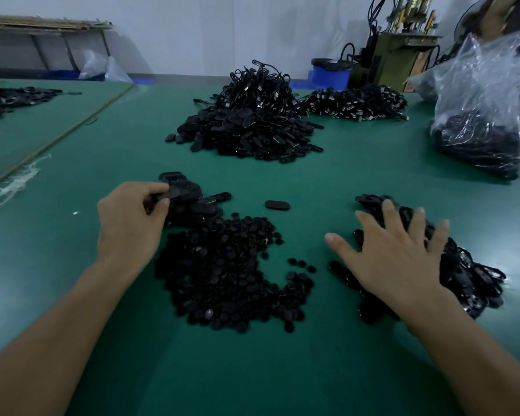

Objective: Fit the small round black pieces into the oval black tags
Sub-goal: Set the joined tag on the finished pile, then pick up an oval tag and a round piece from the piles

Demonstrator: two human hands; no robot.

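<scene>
Pinching what seems a light, stiff oval tag (169,193) by its rim, your left hand (131,220) curls, while your right hand (397,256) lies spread flat on the lower-right tag pile (470,276).

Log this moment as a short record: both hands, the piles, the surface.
left hand: pinches an oval tag at the near-left tag pile
right hand: open, fingers spread on the right tag pile
round pieces: loose heap between the hands
single tag: lies alone beyond that heap
surface: green table
</scene>
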